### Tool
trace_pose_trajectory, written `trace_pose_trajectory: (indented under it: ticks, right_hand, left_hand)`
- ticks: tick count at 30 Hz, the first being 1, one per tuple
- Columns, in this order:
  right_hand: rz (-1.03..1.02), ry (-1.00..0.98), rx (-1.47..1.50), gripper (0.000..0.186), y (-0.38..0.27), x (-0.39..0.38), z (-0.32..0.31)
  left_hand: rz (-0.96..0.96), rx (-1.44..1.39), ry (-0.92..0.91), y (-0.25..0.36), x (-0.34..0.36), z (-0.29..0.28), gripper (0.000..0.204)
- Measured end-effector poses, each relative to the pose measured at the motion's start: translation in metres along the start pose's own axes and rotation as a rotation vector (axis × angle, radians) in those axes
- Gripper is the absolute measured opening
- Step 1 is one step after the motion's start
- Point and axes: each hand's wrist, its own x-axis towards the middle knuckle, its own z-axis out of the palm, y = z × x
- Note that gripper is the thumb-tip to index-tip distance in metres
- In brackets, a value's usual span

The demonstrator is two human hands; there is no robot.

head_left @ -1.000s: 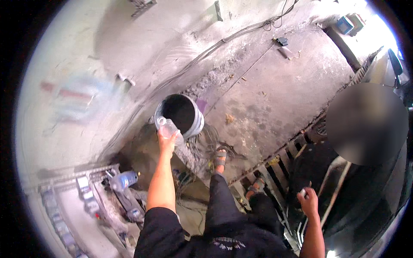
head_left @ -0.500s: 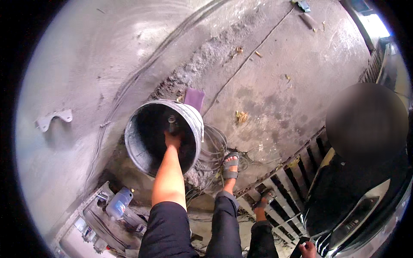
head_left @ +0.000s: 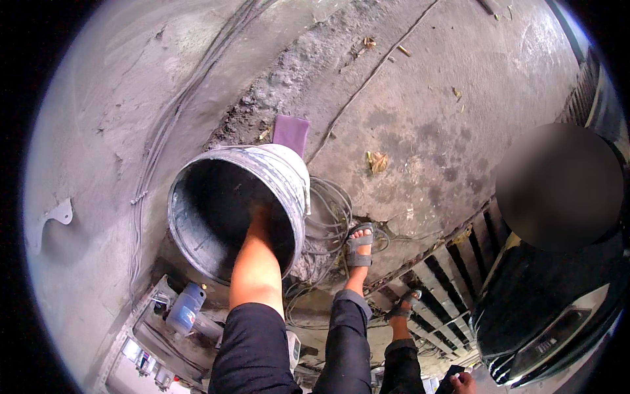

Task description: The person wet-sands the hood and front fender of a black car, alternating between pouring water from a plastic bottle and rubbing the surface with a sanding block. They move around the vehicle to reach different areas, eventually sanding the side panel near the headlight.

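Note:
My left hand (head_left: pixel 260 215) is deep inside a large, pale plastic bucket (head_left: pixel 187 233) with a grey, crusted rim; its fingers are lost in the dark interior, and whether it holds anything is hidden. My right hand (head_left: pixel 463 382) is at the lower right edge, closed on a small white object (head_left: pixel 456 376). Just beyond the bucket lies a flat purple piece (head_left: pixel 291 131), and loops of grey cable or hose (head_left: pixel 326 202) rest beside it, near my sandalled foot (head_left: pixel 359 246).
A rough wall (head_left: pixel 95 121) with cables and a bracket (head_left: pixel 59 214) rises at left. Below is a blue water container (head_left: pixel 186 306) among pipes. A slatted drain grate (head_left: pixel 458 274) runs on the right beside a glossy black vehicle (head_left: pixel 525 315). Dry leaves (head_left: pixel 377 162) lie on the stained concrete.
A second ago my left hand held a clear plastic bottle at the bucket's rim; it has moved down inside, out of sight. The bucket now appears larger and closer.

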Motion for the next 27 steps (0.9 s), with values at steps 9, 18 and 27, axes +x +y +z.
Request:
trace_pose_trajectory:
  ticks: [9,18,27]
  right_hand:
    - [-0.270,-0.026,-0.459,0.034,0.022,0.004,-0.003]
    - [0.078,0.073,0.109,0.036,-0.030,-0.015,0.004]
    - [0.107,0.080,0.200,0.034,-0.050,-0.018,0.000]
  left_hand:
    - [-0.003,0.014,-0.022,0.009,0.007,0.005,0.081]
    - [-0.004,0.010,-0.039,0.008,0.006,0.017,0.080]
    - [-0.009,0.006,-0.040,0.010,0.005,0.017,0.079]
